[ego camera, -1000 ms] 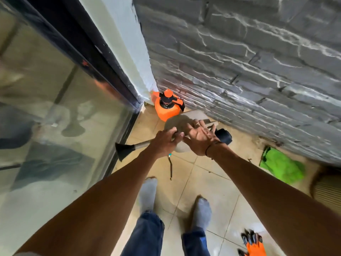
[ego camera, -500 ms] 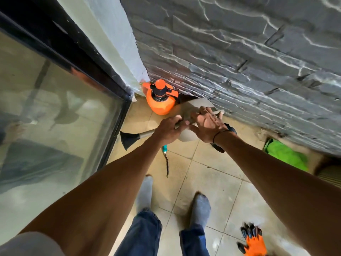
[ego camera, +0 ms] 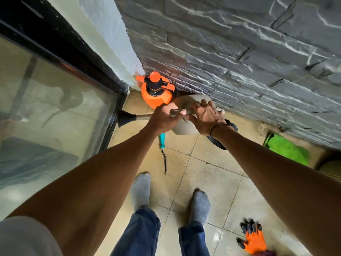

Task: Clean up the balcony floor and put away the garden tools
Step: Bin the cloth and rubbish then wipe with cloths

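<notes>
Leaning in a bit closer than half a second ago, so the corner fills more of the view and both hands sit nearer the stone wall; the watering can has barely shifted otherwise. Its long axis runs roughly left-right, with the black spout head pointing left toward the glass door and the beige body to the right of the left grip. Left hand is curled tight around the spout tube, thumb over the top. Right hand lies on the can's body with fingers spread and fairly straight, pressing rather than wrapping. Just beyond the left grip sits the orange sprayer, tucked in the corner. Below that grip, a teal-handled weeder lies on the floor tiles. Green cloth is off right of the right grip, orange glove well nearer me.
</notes>
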